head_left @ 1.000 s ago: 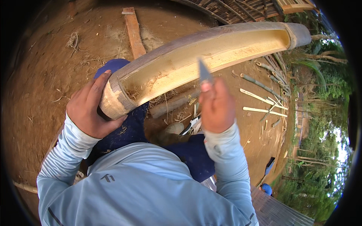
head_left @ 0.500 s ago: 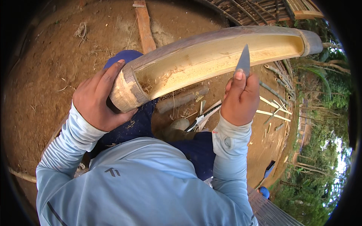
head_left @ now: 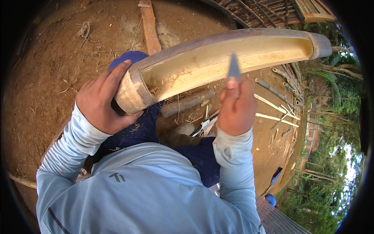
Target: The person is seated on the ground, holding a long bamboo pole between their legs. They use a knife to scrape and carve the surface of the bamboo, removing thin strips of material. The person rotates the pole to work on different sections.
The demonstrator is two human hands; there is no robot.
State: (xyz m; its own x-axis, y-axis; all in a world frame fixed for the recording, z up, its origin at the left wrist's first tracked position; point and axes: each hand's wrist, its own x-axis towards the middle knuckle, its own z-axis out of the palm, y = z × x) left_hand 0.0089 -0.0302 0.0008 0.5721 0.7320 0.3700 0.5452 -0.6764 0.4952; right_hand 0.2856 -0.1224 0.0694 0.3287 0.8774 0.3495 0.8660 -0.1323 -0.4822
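Note:
A long bamboo section (head_left: 202, 64), its upper side cut away into an open trough, stretches from my left knee toward the far right. Pale shavings lie inside it. My left hand (head_left: 103, 97) wraps round its near end, the thumb below and the fingers over the top. In my right hand (head_left: 237, 103) is a knife (head_left: 233, 68), gripped in a closed fist with the thumb along its base and the pointed blade upward. The blade overlaps the trough's near edge in view; whether it touches I cannot tell. The knife's handle is hidden in my fist.
On the dirt floor beyond my legs lie a short log (head_left: 187, 103) and a saw (head_left: 201, 126). Split bamboo strips (head_left: 274, 113) and bamboo poles (head_left: 272, 93) lie to the right. A wooden plank (head_left: 150, 29) is at the back, and a slatted bamboo structure (head_left: 269, 11) stands far right.
My right hand has moved left with the knife, along the trough's near edge, and is slightly blurred. My left hand keeps its hold, and the bamboo has barely shifted.

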